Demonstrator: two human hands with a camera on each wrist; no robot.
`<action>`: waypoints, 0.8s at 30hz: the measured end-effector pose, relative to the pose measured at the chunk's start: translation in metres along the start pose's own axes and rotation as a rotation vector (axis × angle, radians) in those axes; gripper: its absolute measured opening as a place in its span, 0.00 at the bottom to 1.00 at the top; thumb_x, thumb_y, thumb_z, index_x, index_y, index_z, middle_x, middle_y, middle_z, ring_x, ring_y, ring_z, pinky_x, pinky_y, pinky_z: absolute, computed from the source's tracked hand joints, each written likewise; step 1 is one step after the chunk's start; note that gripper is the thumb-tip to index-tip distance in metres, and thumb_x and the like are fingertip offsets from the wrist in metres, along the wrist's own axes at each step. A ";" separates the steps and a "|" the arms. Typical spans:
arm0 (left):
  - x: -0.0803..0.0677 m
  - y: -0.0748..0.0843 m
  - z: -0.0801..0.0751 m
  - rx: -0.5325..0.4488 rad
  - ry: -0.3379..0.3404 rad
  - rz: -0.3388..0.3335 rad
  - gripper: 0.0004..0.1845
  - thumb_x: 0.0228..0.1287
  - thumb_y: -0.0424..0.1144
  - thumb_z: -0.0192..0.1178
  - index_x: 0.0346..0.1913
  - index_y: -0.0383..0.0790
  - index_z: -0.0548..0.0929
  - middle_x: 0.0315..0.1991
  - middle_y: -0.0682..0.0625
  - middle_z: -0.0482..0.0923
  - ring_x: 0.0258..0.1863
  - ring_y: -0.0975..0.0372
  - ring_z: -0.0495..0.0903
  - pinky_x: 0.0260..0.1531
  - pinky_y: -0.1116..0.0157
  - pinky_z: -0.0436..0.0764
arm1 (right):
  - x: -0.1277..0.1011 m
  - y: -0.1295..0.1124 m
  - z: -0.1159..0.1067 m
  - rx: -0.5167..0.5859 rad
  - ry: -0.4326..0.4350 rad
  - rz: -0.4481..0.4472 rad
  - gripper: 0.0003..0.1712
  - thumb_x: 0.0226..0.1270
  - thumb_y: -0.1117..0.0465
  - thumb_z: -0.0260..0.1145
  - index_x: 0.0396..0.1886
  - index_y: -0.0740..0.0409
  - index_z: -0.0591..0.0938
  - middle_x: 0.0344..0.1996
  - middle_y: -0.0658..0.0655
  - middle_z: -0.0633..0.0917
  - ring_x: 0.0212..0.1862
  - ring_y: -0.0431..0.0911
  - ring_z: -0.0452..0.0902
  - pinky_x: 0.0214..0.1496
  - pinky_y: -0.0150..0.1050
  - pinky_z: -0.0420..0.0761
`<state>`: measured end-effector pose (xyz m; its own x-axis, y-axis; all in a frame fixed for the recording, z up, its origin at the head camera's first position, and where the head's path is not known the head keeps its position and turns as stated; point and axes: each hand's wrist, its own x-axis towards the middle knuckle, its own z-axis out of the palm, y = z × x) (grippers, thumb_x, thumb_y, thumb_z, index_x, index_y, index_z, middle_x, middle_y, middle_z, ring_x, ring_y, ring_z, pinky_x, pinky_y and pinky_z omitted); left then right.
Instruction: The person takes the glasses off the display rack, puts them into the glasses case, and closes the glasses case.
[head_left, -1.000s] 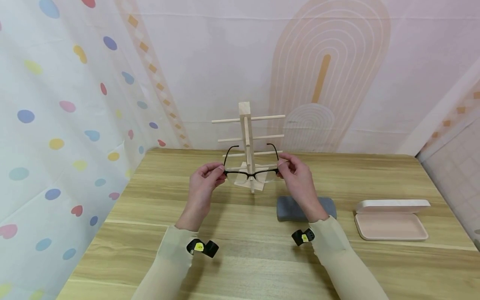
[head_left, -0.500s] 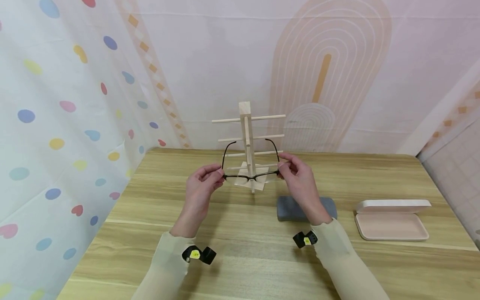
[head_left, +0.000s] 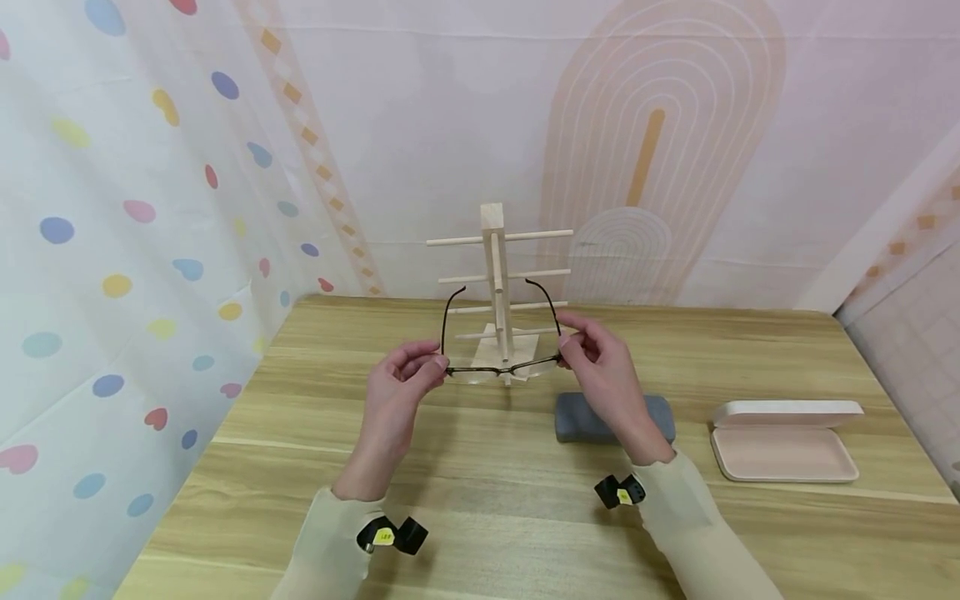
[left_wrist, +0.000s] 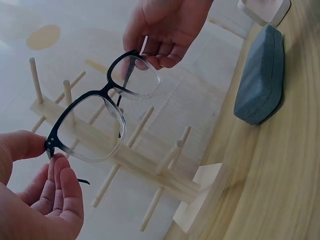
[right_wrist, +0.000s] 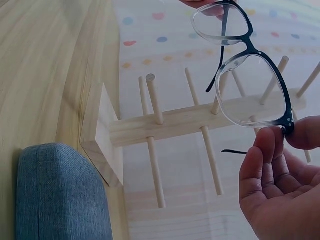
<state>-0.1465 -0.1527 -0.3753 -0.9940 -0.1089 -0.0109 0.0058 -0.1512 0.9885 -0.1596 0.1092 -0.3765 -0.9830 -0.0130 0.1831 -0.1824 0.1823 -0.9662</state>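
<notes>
Glasses (head_left: 498, 367) pinched at each hinge by my left hand (head_left: 397, 387) and right hand (head_left: 603, 375) have dipped and tipped flatter than a second ago, temples open, just before the wooden rack (head_left: 497, 283).

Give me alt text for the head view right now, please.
Two hands, the left hand and the right hand, pinch the hinge corners of black-framed glasses, temples open, in front of a wooden rack on a wooden table. A grey case and an open pink case lie to the right.
</notes>
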 end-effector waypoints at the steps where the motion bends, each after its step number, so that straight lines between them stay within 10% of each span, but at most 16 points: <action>1: -0.002 0.000 0.000 0.007 -0.004 -0.001 0.15 0.68 0.25 0.64 0.55 0.27 0.79 0.36 0.54 0.83 0.36 0.64 0.83 0.44 0.68 0.85 | -0.001 0.000 -0.001 -0.003 -0.004 -0.001 0.21 0.79 0.63 0.60 0.67 0.60 0.80 0.36 0.59 0.84 0.37 0.48 0.82 0.42 0.34 0.84; 24: -0.024 -0.010 -0.007 -0.002 -0.037 -0.016 0.21 0.64 0.22 0.66 0.59 0.25 0.77 0.39 0.52 0.84 0.40 0.62 0.84 0.43 0.70 0.84 | -0.021 -0.001 -0.009 -0.036 -0.070 -0.042 0.20 0.78 0.64 0.61 0.66 0.57 0.79 0.37 0.62 0.84 0.36 0.55 0.82 0.38 0.38 0.84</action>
<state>-0.1224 -0.1554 -0.3856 -0.9974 -0.0695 -0.0214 -0.0104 -0.1545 0.9879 -0.1382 0.1177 -0.3778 -0.9737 -0.0898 0.2095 -0.2243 0.2149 -0.9505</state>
